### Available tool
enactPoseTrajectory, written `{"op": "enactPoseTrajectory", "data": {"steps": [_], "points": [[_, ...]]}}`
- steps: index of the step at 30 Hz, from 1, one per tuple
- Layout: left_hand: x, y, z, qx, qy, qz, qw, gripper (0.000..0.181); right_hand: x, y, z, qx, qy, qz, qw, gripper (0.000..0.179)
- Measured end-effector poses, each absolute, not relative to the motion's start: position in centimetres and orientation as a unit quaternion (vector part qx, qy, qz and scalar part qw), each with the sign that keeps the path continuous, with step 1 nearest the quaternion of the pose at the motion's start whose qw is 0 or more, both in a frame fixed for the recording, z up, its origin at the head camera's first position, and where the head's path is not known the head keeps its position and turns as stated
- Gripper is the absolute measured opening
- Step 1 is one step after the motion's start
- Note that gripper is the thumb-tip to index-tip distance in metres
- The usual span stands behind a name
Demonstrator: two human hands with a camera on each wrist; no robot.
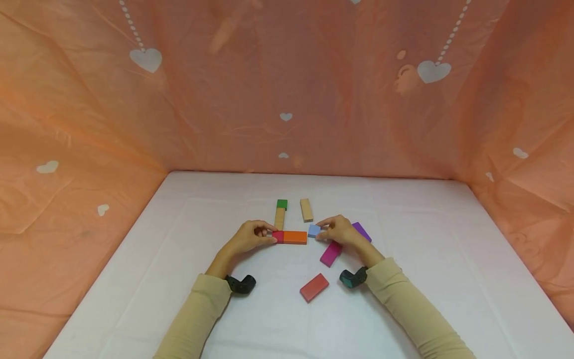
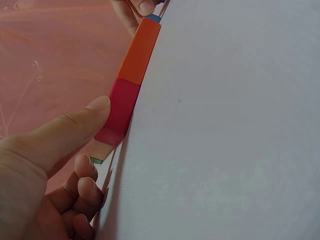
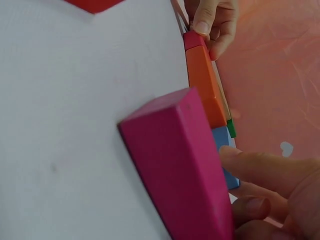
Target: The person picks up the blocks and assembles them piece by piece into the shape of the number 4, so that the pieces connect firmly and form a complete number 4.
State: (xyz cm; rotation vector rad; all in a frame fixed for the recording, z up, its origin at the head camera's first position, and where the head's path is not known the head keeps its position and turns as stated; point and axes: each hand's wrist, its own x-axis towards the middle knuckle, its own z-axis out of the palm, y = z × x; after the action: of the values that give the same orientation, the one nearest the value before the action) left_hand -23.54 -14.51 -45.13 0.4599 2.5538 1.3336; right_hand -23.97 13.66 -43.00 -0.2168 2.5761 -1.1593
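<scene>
My left hand [image 1: 252, 235] pinches the left end of a small crimson block [image 1: 278, 237] between thumb and forefinger. That block lies end to end with a longer orange block [image 1: 295, 238]. With thumb and forefinger, my right hand [image 1: 340, 231] grips a light blue block [image 1: 314, 231] close to the orange block's right end. Behind the crimson block a plain wooden block [image 1: 280, 218] runs away from me, with a small green block [image 1: 282, 204] at its far end. In the right wrist view a magenta block [image 3: 172, 170] fills the foreground, partly in front of the blue block.
A second plain wooden block [image 1: 307, 210] lies farther back. A purple block [image 1: 361, 232] is partly hidden behind the right hand. Nearer to me a red block [image 1: 314, 287] rests on the white tabletop [image 1: 179, 209]. Orange curtains [image 1: 287, 85] enclose the table.
</scene>
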Motion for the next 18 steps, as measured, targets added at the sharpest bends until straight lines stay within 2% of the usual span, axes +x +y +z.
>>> {"op": "enactPoseTrajectory", "data": {"steps": [18], "points": [[-23.49, -14.56, -45.05, 0.152, 0.87, 0.455, 0.114, 0.028, -23.7, 14.09, -43.34, -0.092, 0.895, -0.402, 0.174, 0.041]]}}
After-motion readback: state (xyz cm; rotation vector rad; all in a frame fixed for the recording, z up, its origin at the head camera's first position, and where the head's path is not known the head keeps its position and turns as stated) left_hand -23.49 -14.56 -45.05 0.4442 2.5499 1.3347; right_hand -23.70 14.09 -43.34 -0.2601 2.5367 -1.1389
